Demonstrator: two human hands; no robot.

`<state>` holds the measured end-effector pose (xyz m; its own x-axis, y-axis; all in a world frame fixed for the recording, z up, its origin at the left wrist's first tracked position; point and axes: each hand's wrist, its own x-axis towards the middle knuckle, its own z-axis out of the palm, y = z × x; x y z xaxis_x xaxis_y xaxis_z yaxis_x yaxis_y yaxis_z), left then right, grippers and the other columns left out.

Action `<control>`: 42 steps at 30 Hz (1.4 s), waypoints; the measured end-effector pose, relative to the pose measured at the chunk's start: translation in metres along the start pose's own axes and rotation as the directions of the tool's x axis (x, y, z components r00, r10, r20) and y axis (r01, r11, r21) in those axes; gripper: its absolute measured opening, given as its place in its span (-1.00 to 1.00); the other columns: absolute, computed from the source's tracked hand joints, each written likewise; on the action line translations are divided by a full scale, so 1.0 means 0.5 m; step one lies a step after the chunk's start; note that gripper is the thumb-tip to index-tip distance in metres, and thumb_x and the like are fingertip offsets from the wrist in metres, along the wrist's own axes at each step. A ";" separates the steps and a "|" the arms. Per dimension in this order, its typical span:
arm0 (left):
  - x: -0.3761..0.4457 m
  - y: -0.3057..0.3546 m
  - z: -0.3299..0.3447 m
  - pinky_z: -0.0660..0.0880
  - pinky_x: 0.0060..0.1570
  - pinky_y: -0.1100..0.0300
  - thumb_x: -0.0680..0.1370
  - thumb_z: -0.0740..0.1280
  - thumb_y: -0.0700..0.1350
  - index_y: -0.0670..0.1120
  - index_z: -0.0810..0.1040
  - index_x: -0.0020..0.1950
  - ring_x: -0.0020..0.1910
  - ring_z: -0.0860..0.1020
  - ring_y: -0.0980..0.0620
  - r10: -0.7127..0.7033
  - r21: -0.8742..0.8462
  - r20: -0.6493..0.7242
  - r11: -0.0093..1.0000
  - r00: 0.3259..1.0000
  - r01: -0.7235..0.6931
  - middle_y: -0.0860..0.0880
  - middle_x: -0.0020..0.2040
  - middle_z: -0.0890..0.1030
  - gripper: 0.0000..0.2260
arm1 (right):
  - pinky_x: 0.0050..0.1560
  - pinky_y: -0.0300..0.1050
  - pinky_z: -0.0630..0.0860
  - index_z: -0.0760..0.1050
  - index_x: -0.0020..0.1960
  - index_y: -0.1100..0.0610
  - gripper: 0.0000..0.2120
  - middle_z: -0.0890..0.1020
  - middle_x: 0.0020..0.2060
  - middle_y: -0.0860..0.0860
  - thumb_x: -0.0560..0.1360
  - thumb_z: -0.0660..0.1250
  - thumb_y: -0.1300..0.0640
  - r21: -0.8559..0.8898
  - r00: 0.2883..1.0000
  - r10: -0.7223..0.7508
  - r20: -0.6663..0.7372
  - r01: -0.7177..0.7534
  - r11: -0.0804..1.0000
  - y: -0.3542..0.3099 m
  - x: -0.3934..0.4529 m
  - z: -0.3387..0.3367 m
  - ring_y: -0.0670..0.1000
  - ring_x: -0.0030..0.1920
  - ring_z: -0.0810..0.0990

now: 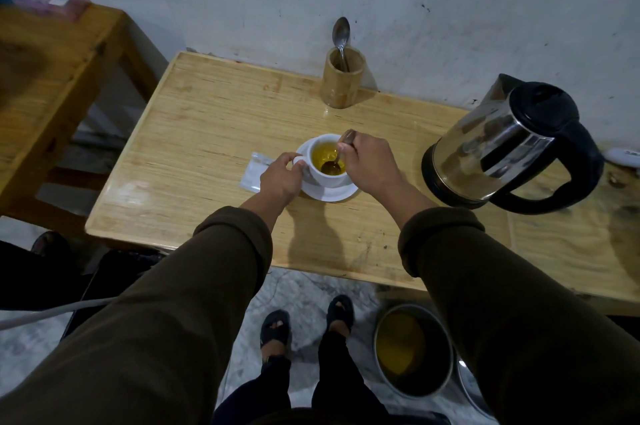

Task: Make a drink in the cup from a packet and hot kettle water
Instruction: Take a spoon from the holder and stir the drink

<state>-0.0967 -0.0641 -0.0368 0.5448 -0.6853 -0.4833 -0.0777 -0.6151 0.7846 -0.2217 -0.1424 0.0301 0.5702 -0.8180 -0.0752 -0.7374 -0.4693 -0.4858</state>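
A white cup (323,178) full of yellow liquid stands on a white saucer (341,193) in the middle of the wooden table (207,133). My left hand (281,178) grips the cup's handle. My right hand (367,161) pinches a metal spoon (331,166) whose bowl sits in the liquid. A clear, flat packet (254,171) lies on the table just left of my left hand, partly hidden by it. The steel kettle (502,147) with black lid and handle stands to the right of the cup.
A bamboo holder (342,83) with another spoon (341,31) stands by the wall behind the cup. A second wooden table (45,85) is to the left. On the floor under the table's right side sits a metal pot (414,350) with yellow contents.
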 end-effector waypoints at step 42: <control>0.002 0.003 -0.006 0.42 0.13 0.08 0.62 0.14 0.03 -0.01 0.46 0.31 0.25 0.49 -0.16 0.022 0.051 0.003 0.998 1.000 -0.022 -0.16 0.27 0.55 -0.69 | -0.16 -0.10 0.35 0.53 0.07 0.12 -0.76 0.64 -0.05 0.12 0.61 0.12 0.07 -0.124 0.999 0.033 0.004 -0.033 0.992 0.008 0.026 -0.008 0.12 -0.02 0.54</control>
<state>-0.0940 -0.0647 -0.0348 0.5409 -0.6997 -0.4667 -0.1320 -0.6186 0.7745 -0.2188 -0.1562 0.0308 0.5468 -0.8318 -0.0950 -0.7949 -0.4802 -0.3710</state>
